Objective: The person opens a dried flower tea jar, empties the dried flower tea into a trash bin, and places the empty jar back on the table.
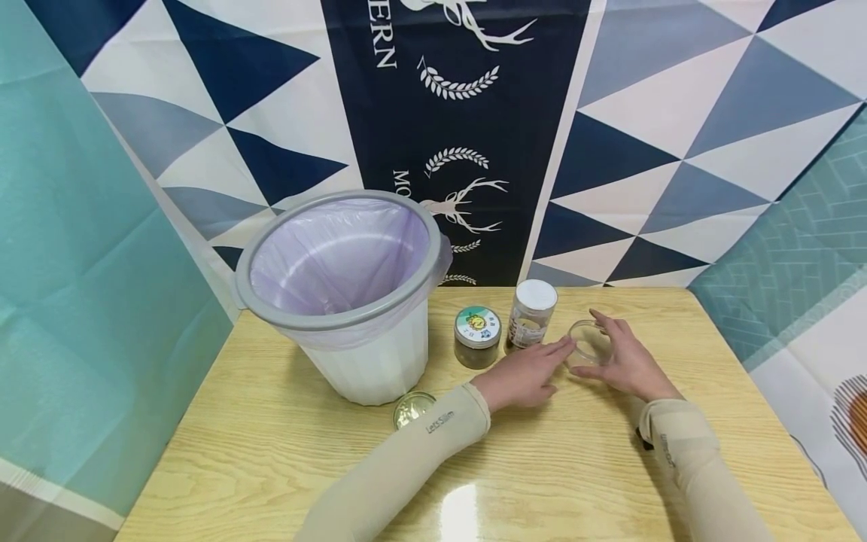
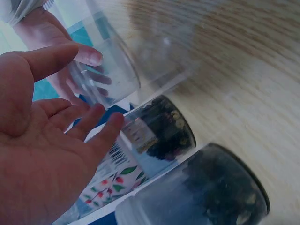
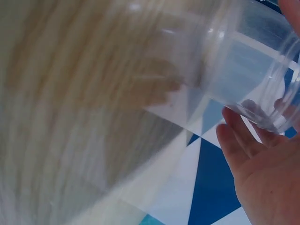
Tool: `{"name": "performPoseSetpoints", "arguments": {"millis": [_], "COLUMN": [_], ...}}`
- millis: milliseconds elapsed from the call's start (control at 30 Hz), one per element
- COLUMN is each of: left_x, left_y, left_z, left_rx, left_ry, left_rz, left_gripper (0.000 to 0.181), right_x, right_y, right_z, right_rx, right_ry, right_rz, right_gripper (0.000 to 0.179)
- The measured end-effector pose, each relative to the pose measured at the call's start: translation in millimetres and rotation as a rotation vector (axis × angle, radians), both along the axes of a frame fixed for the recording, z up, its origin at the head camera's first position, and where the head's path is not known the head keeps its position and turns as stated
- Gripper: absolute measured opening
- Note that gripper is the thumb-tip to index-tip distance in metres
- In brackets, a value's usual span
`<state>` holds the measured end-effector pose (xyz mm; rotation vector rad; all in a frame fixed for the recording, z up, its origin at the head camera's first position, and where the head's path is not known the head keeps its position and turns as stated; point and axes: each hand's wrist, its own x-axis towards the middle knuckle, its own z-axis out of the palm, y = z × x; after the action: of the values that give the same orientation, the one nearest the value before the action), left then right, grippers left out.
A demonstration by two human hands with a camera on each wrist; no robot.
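Note:
My right hand [image 1: 630, 361] spans a clear empty jar [image 3: 243, 61], thumb on the near side and fingers curved round the far side, close to its threaded mouth. The jar stands upright on the wooden table. My left hand [image 1: 518, 376] reaches in from the left, fingers extended and fingertips right at the jar's rim; its palm holds nothing. Just behind the left hand is a white-lidded jar [image 1: 533, 307] with a printed label and dark contents. Left of that sits a shorter jar [image 1: 477, 348] of dark contents under a green-and-white lid.
A large white bin [image 1: 379, 369] with a grey rim and a lilac liner stands on the table's left side. Near its base lies a round gold-coloured lid [image 1: 412, 408], partly hidden by my left sleeve. A patterned cloth [image 1: 284, 128] hangs behind the table [image 1: 555, 474].

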<state>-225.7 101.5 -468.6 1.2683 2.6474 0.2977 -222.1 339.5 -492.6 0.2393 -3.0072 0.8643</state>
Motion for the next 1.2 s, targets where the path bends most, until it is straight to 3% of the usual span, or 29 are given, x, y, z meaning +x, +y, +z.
{"name": "performPoseSetpoints", "arguments": {"millis": [233,400,500,567,633,800,1000,1200], "left_x": [8.3,9.4,5.9,2.6,-0.6,-7.8,-12.6,-15.9], "left_y": [-27.3,-51.3,-64.1,-71.0,-76.8,-87.2,-92.2,-93.2], "left_z": [12.5,26.2,35.0,39.6,43.1,47.6,47.2,43.7], "left_rx": [0.076,0.214,0.327,0.38,0.393,0.37,0.374,0.382], "left_ry": [0.135,0.368,0.496,0.534,0.545,0.475,0.39,0.366], "left_rz": [-0.094,-0.154,-0.144,-0.108,-0.057,0.044,0.083,0.101], "left_gripper": [0.066,0.051,0.048,0.049,0.053,0.06,0.063,0.062], "right_x": [4.8,1.8,-2.2,-5.5,-8.3,-12.5,-17.1,-24.3], "right_y": [-16,-41,-58,-69,-79,-99,-112,-116], "right_z": [16.1,28.6,32.5,33.1,33.2,28.6,15.7,0.7], "right_rx": [-0.021,-0.095,-0.173,-0.238,-0.322,-0.47,-0.503,-0.472], "right_ry": [0.138,0.19,0.169,0.158,0.138,0.094,0.052,-0.019], "right_rz": [0.017,0.048,0.057,0.061,0.061,-0.004,-0.073,-0.095], "right_gripper": [0.118,0.113,0.115,0.116,0.113,0.105,0.098,0.096]}}
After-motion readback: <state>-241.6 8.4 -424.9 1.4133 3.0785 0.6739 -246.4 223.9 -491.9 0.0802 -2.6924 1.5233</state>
